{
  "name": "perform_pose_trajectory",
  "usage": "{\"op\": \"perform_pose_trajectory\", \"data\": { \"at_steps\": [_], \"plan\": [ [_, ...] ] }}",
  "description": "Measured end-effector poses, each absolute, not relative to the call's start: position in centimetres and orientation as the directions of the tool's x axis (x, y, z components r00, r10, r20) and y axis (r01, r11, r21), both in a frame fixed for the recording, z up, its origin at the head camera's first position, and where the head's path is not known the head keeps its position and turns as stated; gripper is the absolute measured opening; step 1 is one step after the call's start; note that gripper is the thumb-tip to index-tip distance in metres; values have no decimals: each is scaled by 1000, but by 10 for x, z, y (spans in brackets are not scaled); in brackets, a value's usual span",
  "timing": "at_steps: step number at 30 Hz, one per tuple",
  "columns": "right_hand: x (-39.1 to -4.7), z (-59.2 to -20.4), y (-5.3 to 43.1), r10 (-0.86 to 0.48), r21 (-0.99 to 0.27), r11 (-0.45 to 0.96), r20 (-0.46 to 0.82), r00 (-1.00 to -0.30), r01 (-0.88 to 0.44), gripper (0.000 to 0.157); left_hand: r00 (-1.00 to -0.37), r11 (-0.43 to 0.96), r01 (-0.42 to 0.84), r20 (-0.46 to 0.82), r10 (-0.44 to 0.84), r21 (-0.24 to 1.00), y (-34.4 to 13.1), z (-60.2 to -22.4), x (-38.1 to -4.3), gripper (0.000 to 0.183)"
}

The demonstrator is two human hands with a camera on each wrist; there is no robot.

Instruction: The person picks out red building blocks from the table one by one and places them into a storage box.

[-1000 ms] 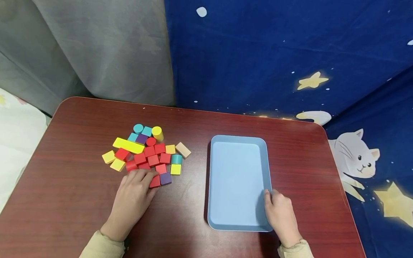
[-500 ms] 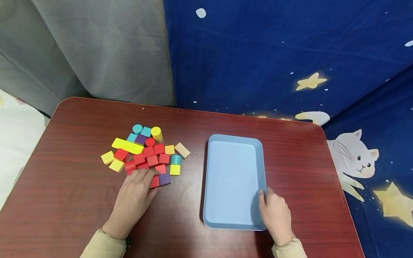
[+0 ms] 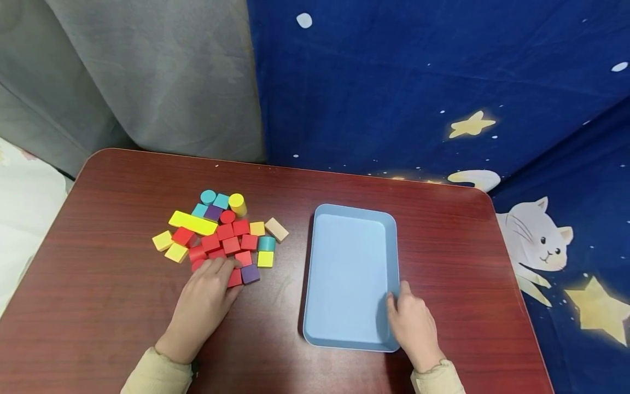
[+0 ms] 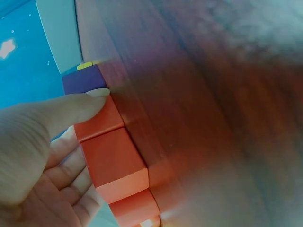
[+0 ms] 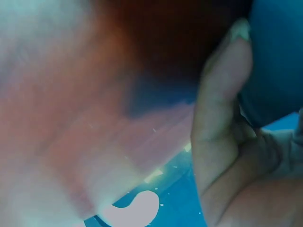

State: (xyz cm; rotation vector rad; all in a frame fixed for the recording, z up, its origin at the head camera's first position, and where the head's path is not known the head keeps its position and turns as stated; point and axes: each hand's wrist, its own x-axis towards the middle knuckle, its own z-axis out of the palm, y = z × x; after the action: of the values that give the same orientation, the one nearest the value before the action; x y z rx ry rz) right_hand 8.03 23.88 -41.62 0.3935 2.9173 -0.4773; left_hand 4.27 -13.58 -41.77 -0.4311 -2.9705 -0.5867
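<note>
Several red blocks (image 3: 231,245) lie bunched on the left half of the table. My left hand (image 3: 199,309) is at their near side and hides some of them. In the left wrist view its thumb lies across a red block (image 4: 100,120), with the fingers behind the row. A purple block (image 3: 250,273) sits just right of that hand. My right hand (image 3: 413,325) grips the right rim of a light blue tray (image 3: 351,273), near its lower corner, thumb inside. In the right wrist view the tray wall (image 5: 277,61) shows beside the thumb, blurred.
Beyond the red blocks lie a long yellow block (image 3: 193,223), a yellow cylinder (image 3: 238,204) and several blue and purple pieces. A beige block (image 3: 276,229) and a yellow cube (image 3: 266,259) lie toward the tray. Curtains hang behind the table's far edge (image 3: 295,167).
My right hand has slid the tray left, a little nearer the blocks. The left hand has stayed in place at the red blocks.
</note>
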Motion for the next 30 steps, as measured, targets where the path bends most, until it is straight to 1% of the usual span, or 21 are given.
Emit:
{"op": "perform_pose_trajectory", "data": {
  "at_steps": [5,7,10,14,21,30],
  "plan": [
    [71,-410,240,212,-289,917,-231,-950,275,34,-959,890,282,117,257,358,-137,-415,41,61],
    [68,-410,241,216,-296,914,-228,-949,279,31,-961,892,278,109,255,357,-137,-415,41,61],
    [64,-413,240,230,-307,907,-209,-951,287,30,-962,894,271,99,253,356,-136,-415,41,61],
    [63,-418,239,258,-321,897,-176,-950,304,32,-960,892,278,106,257,357,-136,-415,40,60],
    [63,-429,238,244,-321,907,-126,-962,272,19,-959,891,282,104,262,356,-135,-415,40,60],
    [59,-431,241,216,-312,923,-58,-975,223,17,-950,883,311,116,288,352,-136,-416,40,58]
  ]
}}
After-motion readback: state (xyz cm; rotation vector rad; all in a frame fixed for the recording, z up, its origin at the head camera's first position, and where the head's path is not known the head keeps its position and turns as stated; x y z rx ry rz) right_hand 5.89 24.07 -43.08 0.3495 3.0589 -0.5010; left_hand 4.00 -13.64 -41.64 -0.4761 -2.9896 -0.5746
